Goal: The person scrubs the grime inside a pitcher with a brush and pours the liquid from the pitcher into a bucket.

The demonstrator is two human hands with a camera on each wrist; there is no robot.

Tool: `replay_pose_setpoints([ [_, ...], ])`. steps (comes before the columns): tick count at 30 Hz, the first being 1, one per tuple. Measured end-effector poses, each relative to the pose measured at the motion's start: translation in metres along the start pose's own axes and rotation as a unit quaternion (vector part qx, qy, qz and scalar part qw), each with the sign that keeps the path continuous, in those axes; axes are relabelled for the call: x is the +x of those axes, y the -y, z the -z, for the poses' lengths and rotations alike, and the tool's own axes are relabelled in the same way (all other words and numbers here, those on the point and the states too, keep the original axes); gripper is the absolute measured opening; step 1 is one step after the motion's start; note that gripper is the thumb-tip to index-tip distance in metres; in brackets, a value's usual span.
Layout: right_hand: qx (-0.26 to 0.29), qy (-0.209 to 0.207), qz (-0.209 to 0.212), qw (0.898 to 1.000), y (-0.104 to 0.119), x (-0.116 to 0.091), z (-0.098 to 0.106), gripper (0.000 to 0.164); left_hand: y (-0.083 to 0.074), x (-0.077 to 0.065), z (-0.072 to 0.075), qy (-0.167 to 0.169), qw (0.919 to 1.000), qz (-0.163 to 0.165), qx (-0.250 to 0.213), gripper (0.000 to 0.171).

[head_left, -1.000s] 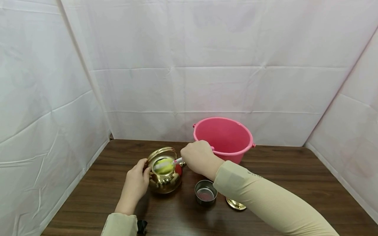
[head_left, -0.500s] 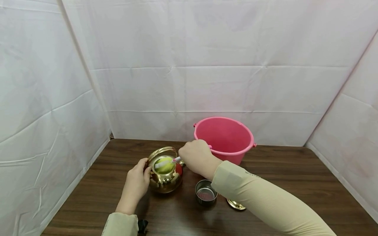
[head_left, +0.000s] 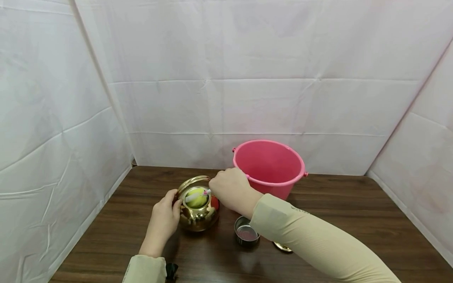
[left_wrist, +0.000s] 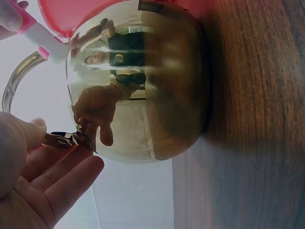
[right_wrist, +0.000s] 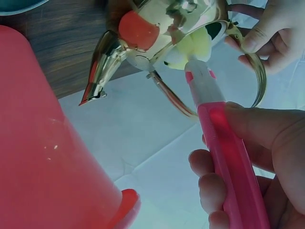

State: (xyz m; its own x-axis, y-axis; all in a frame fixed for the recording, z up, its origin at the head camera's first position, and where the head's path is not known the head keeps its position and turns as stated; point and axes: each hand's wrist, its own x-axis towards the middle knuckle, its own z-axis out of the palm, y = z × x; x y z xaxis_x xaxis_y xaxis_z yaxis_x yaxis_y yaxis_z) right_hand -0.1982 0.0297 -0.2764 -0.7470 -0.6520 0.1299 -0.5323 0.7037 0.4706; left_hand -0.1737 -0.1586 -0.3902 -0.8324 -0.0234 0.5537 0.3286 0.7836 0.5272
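A shiny gold kettle (head_left: 198, 222) stands on the dark wooden table, its top opening uncovered and its hoop handle (right_wrist: 259, 81) raised. My left hand (head_left: 164, 216) pinches the foot of that hoop between thumb and fingers, beside the rim. In my right hand (head_left: 231, 188) is a sponge brush, its pink grip (right_wrist: 233, 167) wrapped by curled fingers. The brush's yellow-green sponge head (right_wrist: 193, 47) sits in the kettle's mouth, its lower part hidden inside. The gold spout (right_wrist: 102, 67) points toward the bucket side.
A pink bucket (head_left: 269, 163) stands behind my right hand, close to the white cloth wall (head_left: 262, 106). A small metal strainer cup (head_left: 247, 234) lies right of the kettle. Beside it a gold lid (head_left: 282, 247) is partly covered by my right sleeve.
My right hand has shifted a little left, toward the kettle, with the brush; less of the brush's neck shows. My left hand and the kettle stay almost in place.
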Motion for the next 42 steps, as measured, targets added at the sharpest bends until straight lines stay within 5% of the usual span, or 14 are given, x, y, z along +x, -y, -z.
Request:
replay_pose_setpoints([
  [42, -0.007, 0.014, 0.026, 1.0, 0.0001, -0.0047, 0.0034, 0.021, 0.0009, 0.0036, -0.0028, -0.009, 0.9999, 0.011, 0.001, 0.019],
])
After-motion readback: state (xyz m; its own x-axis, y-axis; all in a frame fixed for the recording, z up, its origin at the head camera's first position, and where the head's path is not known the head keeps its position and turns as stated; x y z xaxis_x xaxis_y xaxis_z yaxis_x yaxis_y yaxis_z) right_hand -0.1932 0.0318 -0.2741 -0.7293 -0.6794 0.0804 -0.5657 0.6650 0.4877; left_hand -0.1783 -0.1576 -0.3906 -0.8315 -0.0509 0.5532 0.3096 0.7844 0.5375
